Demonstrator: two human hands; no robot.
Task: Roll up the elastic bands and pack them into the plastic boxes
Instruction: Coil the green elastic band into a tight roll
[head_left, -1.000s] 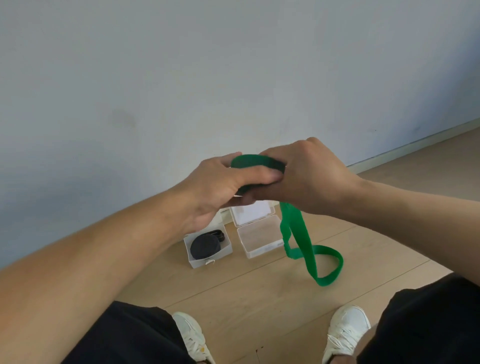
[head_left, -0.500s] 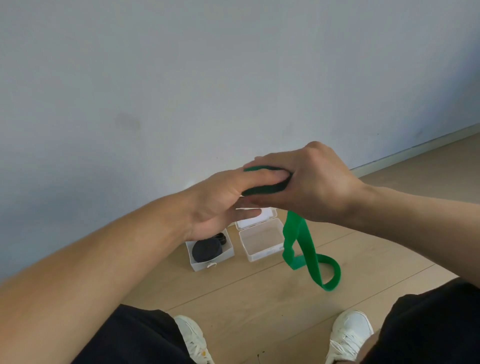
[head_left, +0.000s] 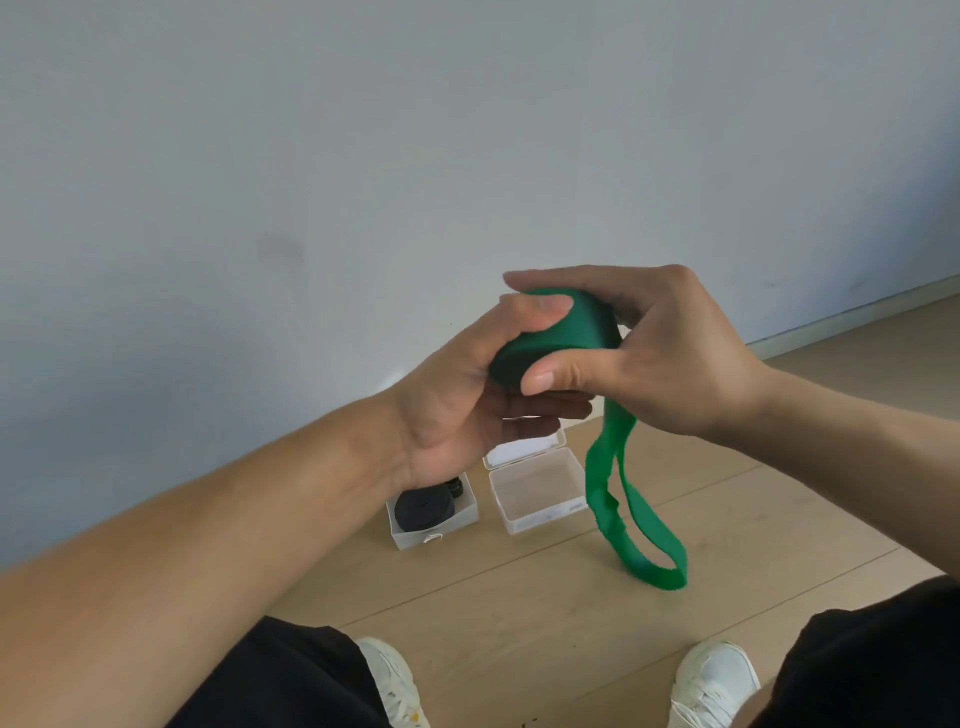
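We note a green elastic band (head_left: 563, 332) — flat, wide, matte, partly wound into a thick coil held between both hands in front of the wall (head_left: 363, 156). Its loose tail hangs from the coil as a limp, slightly twisted loop, the lower end (head_left: 657, 569) close to the floor (head_left: 519, 623), pale wood planks with visible seams.

Two small clear plastic boxes sit on the floor near the wall. The left box (head_left: 434, 522) holds a rolled black band (head_left: 423, 509), a dark disc. The right box (head_left: 537, 493) is square, translucent, its hinged lid tipped back.

Left hand (head_left: 457, 400): palm turned up toward us, thumb pressed on the top of the coil, fingers curled beneath it. Right hand (head_left: 660, 353): back of the hand toward us, thumb laid across the front of the coil, fingers arched over its far side. Each grip is closed around the coil, the two pinching it from opposite sides.

Against half a second ago, the hands have rotated — the left palm now faces up and the coil's broad face shows, where only its edge showed before. The hanging loop is in much the same place.

White shoes (head_left: 714, 680) and black trousers (head_left: 291, 675) fill the bottom edge.
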